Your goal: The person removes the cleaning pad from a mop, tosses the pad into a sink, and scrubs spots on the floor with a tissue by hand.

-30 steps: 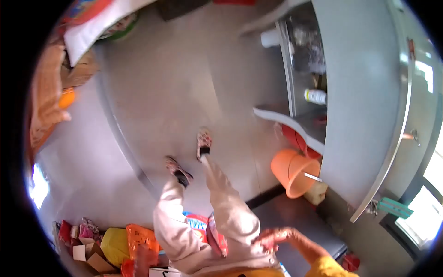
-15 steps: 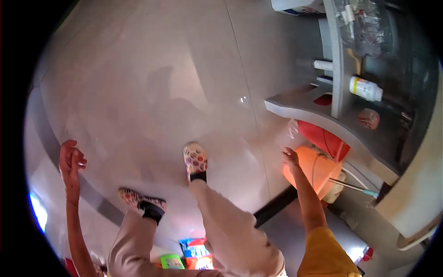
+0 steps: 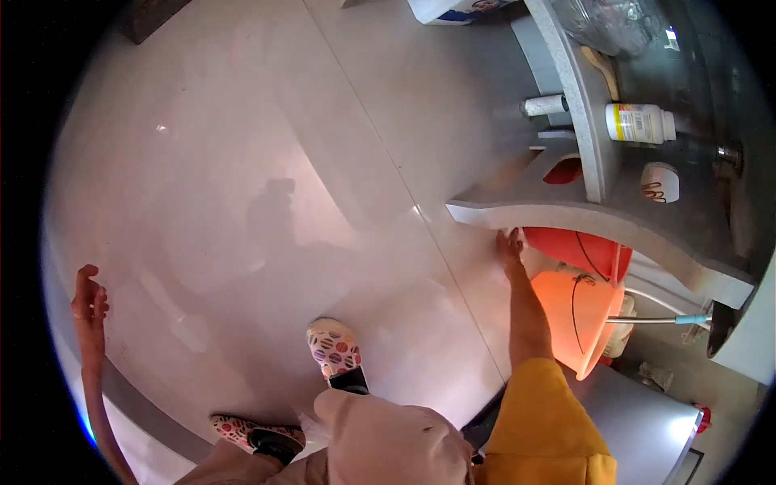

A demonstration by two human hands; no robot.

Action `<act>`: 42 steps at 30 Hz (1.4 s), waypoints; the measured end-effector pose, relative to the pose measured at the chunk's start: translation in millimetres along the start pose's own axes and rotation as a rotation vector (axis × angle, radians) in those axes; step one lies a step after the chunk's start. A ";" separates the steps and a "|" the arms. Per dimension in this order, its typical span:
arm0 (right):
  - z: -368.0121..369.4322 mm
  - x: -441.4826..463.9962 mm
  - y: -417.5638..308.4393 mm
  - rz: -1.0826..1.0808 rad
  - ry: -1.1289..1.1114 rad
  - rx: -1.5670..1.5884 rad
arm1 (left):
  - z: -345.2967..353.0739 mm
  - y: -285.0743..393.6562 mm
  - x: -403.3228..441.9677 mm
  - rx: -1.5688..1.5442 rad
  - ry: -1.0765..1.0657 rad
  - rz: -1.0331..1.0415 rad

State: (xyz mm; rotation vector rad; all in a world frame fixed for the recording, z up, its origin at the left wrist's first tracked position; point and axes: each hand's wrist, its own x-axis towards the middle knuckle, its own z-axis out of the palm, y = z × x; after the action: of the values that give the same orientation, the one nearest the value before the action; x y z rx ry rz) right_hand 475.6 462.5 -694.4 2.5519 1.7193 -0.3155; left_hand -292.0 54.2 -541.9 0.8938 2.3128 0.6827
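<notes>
My right hand (image 3: 509, 245) reaches forward to the left end of a red bucket (image 3: 575, 249), just under the curved front edge of a grey counter (image 3: 558, 214). Its fingertips are slightly apart, beside a small pale patch at the bucket's end that is too blurred to name. Below the red bucket stands an orange bucket (image 3: 570, 319) with a dark wire handle, right of my forearm. Out at the far left, my left hand (image 3: 89, 297) hangs over the floor with loosely bent fingers and nothing in it.
On the counter are a white bottle with a yellow label (image 3: 638, 123), a small white jar (image 3: 660, 183), a wooden utensil (image 3: 602, 71) and clear plastic (image 3: 614, 23). A metal pole (image 3: 655, 320) sticks out past the orange bucket. My patterned shoes (image 3: 334, 349) stand on the glossy floor (image 3: 242, 162).
My right hand has moved up to the red bucket's end at the counter edge. My left hand has shifted left and slightly down. The view has turned, and the coloured packets near my legs are out of sight.
</notes>
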 end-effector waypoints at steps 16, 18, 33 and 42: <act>24.9 30.8 90.5 -0.611 0.217 -0.283 | -4.9 37.4 -27.5 0.085 -0.045 0.049; -7.3 -2.6 61.5 -0.318 0.054 0.032 | -14.9 30.7 -32.6 0.108 -0.057 0.012; -22.0 9.9 35.8 -0.288 0.340 -0.161 | 3.6 19.4 -15.8 0.157 -0.138 -0.058; -31.6 60.5 37.8 0.048 0.236 0.084 | 1.6 43.1 -8.2 0.210 -0.203 -0.045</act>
State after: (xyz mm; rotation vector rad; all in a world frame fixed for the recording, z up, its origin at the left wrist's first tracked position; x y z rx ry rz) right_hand 536.8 508.1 -678.1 2.7845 1.7475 -0.0889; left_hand -267.2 76.6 -513.5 0.9540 2.2409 0.3168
